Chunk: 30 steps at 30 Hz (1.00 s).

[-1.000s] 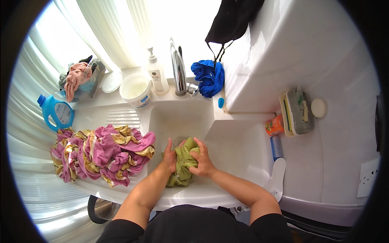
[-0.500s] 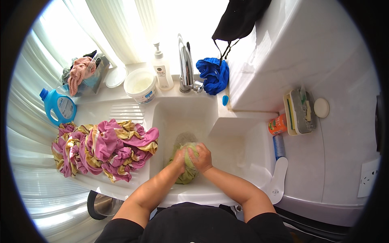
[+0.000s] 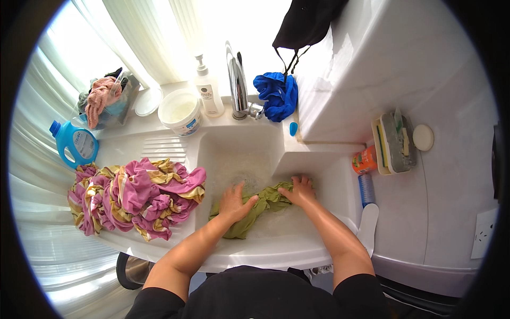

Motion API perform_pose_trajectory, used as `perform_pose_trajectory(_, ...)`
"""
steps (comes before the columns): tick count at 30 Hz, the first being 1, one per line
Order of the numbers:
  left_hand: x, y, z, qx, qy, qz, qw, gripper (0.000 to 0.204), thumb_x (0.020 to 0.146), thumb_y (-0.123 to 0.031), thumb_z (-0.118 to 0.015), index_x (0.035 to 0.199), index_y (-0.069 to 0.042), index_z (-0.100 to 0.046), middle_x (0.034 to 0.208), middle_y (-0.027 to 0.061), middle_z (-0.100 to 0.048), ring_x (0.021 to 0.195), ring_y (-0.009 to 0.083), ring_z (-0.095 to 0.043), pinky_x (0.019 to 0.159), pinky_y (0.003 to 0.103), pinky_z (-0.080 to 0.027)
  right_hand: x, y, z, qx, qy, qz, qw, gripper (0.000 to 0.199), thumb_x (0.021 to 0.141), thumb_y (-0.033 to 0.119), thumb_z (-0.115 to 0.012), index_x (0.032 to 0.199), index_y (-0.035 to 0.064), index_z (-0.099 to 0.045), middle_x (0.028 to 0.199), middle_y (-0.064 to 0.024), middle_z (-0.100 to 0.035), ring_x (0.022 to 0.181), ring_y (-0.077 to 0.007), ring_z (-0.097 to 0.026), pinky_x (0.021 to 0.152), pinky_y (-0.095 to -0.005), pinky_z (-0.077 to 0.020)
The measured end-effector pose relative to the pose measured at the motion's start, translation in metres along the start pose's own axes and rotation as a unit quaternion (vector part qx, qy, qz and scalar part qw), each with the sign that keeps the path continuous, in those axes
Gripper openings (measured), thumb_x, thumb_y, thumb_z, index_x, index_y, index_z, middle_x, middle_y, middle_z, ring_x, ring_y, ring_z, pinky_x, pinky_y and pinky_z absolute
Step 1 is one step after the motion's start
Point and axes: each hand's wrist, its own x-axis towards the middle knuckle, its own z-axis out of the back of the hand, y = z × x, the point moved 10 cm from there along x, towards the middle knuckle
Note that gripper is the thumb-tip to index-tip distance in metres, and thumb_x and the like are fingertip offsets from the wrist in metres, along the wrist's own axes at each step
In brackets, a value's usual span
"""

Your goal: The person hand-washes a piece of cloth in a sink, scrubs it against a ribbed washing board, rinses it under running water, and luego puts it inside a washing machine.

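Observation:
A wet olive-green cloth (image 3: 265, 201) lies stretched across the bottom of a white sink (image 3: 241, 143) with soapy water in it. My left hand (image 3: 234, 203) presses on the cloth's left part, fingers spread over it. My right hand (image 3: 302, 191) holds down the cloth's right end near the sink's right wall. Both forearms come in from the lower edge.
A heap of pink and yellow fabric (image 3: 135, 194) lies on the drainboard to the left. Behind stand a blue detergent bottle (image 3: 74, 143), a white tub (image 3: 179, 111), a pump bottle (image 3: 208, 87), a tap (image 3: 237, 82) and a blue cloth (image 3: 277, 95). A sponge tray (image 3: 394, 143) sits right.
The green cloth was bunched in a ball between both hands; now it is spread out flat, with my hands moved apart to its two ends.

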Motion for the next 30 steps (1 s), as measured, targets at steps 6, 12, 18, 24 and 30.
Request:
perform_pose_trajectory(6, -0.036, -0.036, -0.080, 0.364, 0.254, -0.178, 0.878, 0.091, 0.075, -0.064, -0.059, 0.148, -0.031, -0.016, 0.154, 0.0148, -0.009, 0.141, 0.0377, -0.007, 0.101, 0.072, -0.012, -0.030, 0.041, -0.079, -0.271, 0.115, 0.184, 0.938, 0.074, 0.088, 0.063, -0.040, 0.149, 0.0312, -0.013, 0.154, -0.0167, 0.006, 0.141, -0.0401, 0.010, 0.101, -0.0726, -0.0105)
perform_pose_trajectory(12, 0.001, 0.006, -0.020, 0.316, 0.101, 0.018, 0.943, 0.107, 0.068, -0.061, -0.068, 0.149, -0.022, -0.012, 0.153, 0.0181, -0.011, 0.141, 0.0361, -0.010, 0.103, 0.069, -0.014, -0.031, 0.044, -0.070, -0.158, 0.111, 0.102, 0.976, 0.073, 0.088, 0.060, -0.043, 0.148, 0.0350, -0.011, 0.155, -0.0130, 0.007, 0.141, -0.0389, 0.006, 0.101, -0.0719, -0.0167)
perform_pose_trajectory(18, -0.015, 0.018, -0.030, 0.298, 0.289, -0.020, 0.909, 0.123, 0.058, -0.062, -0.075, 0.149, -0.017, -0.007, 0.151, 0.0197, -0.016, 0.140, 0.0362, -0.015, 0.103, 0.066, -0.019, -0.010, 0.019, -0.049, -0.033, 0.067, 0.082, 0.994, 0.057, 0.081, 0.025, -0.064, 0.134, 0.0211, -0.044, 0.141, -0.0148, -0.034, 0.129, -0.0323, -0.034, 0.099, -0.0512, -0.0368)
perform_pose_trajectory(24, -0.011, -0.009, 0.000, -0.008, 0.255, -0.017, 0.967, 0.124, 0.055, -0.039, -0.086, 0.148, -0.012, -0.008, 0.145, 0.0150, -0.030, 0.135, 0.0319, -0.029, 0.107, 0.052, -0.026, -0.073, 0.102, 0.078, 0.347, 0.041, 0.311, 0.884, 0.034, 0.076, 0.009, -0.062, 0.110, 0.0034, -0.059, 0.113, -0.0108, -0.056, 0.101, -0.0213, -0.054, 0.090, -0.0342, -0.0439)
perform_pose_trajectory(30, -0.011, -0.034, 0.001, -0.252, 0.266, -0.105, 0.925, 0.085, 0.061, -0.017, -0.086, 0.133, -0.006, -0.042, 0.129, 0.0101, -0.052, 0.119, 0.0226, -0.047, 0.102, 0.034, -0.036, -0.133, 0.139, 0.187, 0.750, 0.103, 0.369, 0.539, 0.030, 0.084, 0.011, -0.056, 0.111, -0.0011, -0.055, 0.111, -0.0101, -0.059, 0.101, -0.0218, -0.058, 0.091, -0.0353, -0.0458)
